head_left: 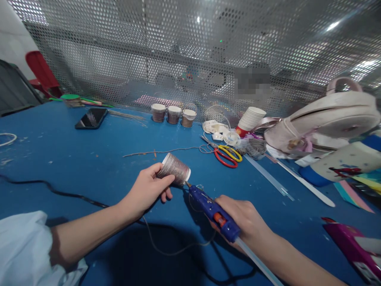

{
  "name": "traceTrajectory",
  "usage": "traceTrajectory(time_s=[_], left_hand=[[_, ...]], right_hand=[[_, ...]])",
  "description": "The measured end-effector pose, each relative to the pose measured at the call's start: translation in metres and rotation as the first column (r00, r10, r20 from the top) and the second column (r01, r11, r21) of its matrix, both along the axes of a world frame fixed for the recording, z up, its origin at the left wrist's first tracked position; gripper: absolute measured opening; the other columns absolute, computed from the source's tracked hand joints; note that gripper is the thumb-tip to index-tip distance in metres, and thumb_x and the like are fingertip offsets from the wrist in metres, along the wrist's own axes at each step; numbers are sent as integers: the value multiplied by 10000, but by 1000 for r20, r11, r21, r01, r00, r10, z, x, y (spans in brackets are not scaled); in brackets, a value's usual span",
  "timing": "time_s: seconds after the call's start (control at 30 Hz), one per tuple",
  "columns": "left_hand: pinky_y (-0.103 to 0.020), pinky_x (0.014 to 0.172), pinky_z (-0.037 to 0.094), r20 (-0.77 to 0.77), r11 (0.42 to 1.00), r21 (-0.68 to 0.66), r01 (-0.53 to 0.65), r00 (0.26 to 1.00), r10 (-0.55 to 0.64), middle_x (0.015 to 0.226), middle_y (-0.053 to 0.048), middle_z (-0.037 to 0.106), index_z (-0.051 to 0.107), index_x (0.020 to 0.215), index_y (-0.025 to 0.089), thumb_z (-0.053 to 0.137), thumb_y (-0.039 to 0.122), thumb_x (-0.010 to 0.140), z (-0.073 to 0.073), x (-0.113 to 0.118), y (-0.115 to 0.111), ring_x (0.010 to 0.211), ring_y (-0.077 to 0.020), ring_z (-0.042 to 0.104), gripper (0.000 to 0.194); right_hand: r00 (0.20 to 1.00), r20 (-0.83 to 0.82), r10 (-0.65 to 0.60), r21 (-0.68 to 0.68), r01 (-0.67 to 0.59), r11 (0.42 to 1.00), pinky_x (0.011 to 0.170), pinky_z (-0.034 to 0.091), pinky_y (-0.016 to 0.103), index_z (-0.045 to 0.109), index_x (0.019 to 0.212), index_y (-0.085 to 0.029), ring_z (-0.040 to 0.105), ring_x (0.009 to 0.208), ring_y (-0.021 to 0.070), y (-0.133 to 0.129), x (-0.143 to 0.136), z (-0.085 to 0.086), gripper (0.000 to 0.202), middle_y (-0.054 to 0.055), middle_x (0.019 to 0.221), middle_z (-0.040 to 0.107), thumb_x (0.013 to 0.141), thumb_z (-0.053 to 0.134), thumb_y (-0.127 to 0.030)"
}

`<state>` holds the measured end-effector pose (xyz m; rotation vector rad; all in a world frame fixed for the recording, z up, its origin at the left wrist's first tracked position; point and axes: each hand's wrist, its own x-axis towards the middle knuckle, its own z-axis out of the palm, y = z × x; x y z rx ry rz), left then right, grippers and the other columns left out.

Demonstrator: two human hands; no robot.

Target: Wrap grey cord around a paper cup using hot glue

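Note:
My left hand point(153, 182) is closed around a paper cup point(175, 169) wound with grey-brown cord, tilted on its side above the blue table. A loose length of cord point(166, 253) hangs below it in a curve. In my right hand point(238, 214) is a blue hot glue gun point(210, 206), its nozzle at the cup's white rim; whether it touches I cannot tell. A clear glue stick point(258, 260) sticks out from the gun's back end. The fingers under the gun are partly hidden.
Scissors point(226, 157) with red and yellow handles lie beyond the glue gun. Three wrapped cups point(174, 115), a stack of paper cups point(251, 121) and a phone point(91, 118) stand or lie farther back. A pale bag point(324, 119) sits right; a black cable point(65, 193) crosses the table point(44, 151).

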<state>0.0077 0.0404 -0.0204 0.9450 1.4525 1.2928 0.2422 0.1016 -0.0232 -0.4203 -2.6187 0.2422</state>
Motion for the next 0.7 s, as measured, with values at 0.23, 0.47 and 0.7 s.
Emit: traceTrajectory(time_s=[0.23,0.47,0.7], left_hand=[[-208,439,394,-8,1000,7,15,1000,-15,467,10,612,521,821,165,595,314,773,0,-1,1,392,-98,512,173],[-202,436,394,5,1000,15,24,1000,-24,467,12,611,514,824,164,597,320,781,-3,-2,-1,396,-96,511,182],[-194,409,386,31,999,22,28,999,-29,449,10,608,518,839,163,600,316,780,-5,-3,0,381,-104,518,184]], right_hand=[[1000,10,16,-21,-16,1000,470,290,249,480,817,-186,432,491,113,-1,-1,-1,87,-3,628,501,890,444,-216],[1000,8,-22,-66,23,998,484,310,252,501,832,-184,449,507,119,1,2,2,63,6,646,519,872,460,-210],[999,2,-44,-210,44,977,459,323,227,520,772,-186,438,474,97,-4,-1,6,100,-7,606,515,856,494,-234]])
